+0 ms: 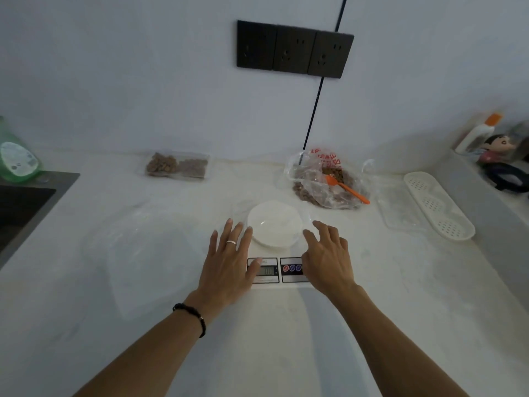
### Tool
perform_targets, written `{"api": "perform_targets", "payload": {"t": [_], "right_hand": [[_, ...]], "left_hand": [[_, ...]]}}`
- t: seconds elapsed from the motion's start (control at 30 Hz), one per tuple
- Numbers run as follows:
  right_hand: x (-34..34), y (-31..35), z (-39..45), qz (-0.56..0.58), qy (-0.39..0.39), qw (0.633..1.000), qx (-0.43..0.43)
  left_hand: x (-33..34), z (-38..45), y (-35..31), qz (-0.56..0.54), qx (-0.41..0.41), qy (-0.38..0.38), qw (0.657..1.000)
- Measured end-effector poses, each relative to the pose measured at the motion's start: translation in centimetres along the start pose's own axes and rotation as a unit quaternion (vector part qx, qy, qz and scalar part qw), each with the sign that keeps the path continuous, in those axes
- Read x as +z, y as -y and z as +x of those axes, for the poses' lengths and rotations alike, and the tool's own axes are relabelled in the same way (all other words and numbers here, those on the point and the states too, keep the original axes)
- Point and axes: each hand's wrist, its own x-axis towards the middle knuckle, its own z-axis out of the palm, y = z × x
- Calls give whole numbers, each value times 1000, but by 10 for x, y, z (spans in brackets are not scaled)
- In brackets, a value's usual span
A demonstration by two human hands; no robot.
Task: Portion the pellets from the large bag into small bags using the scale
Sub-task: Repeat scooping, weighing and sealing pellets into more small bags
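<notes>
- While the kitchen scale (277, 267) is sitting on the counter (372, 310), both hands are flanking it.
- Left hand (229, 263) and right hand (327, 259) are lying flat, fingers spread, gripping nothing.
- Pellet bag (323, 181) is lying beyond them.

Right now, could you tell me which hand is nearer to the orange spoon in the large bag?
Right. The right hand lies over the scale's right side, below and left of the orange spoon; the left hand is across the scale, farther off.

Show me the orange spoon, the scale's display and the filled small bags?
orange spoon (347, 190), head view, on its handle.
scale's display (267, 271), head view, middle of the screen.
filled small bags (177, 167), head view, where the two meet.
</notes>
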Motion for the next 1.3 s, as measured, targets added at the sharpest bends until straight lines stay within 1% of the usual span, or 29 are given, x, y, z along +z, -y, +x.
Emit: {"api": "perform_targets", "payload": {"t": [0.27,0.43,0.53,0.63,0.7,0.77,0.87,0.93,1.0,1.07,1.13,1.2,1.3], "right_hand": [[-33,-13,48,-12,-52,998,21],[-42,-39,69,13,-46,998,34],[-39,-60,82,47,-36,997,48],[-27,-78,95,75,-22,996,48],[-14,-92,103,97,2,994,38],[-3,-104,111,144,34,989,25],[8,-116,124,236,94,966,44],[16,-118,131,299,155,939,73],[24,-116,136,339,213,911,101],[30,-110,140,355,248,894,111],[33,-103,142,399,268,869,121],[30,-98,144,449,261,845,129],[16,-95,148,488,232,834,117]], "left_hand": [[-31,61,-3,-17,44,-39,998],[-39,91,-19,-25,54,-20,998],[-33,109,-32,-18,54,11,998],[-20,121,-46,-10,55,59,997],[-13,128,-57,-13,54,102,993],[-5,137,-67,-20,47,139,989],[6,148,-78,-2,40,181,983],[14,152,-82,7,20,196,980],[17,155,-84,-1,-3,197,980],[18,159,-85,-3,-13,190,982],[17,162,-85,5,-18,187,982],[15,164,-85,7,-23,183,983],[9,165,-84,-9,-28,171,985]]}}
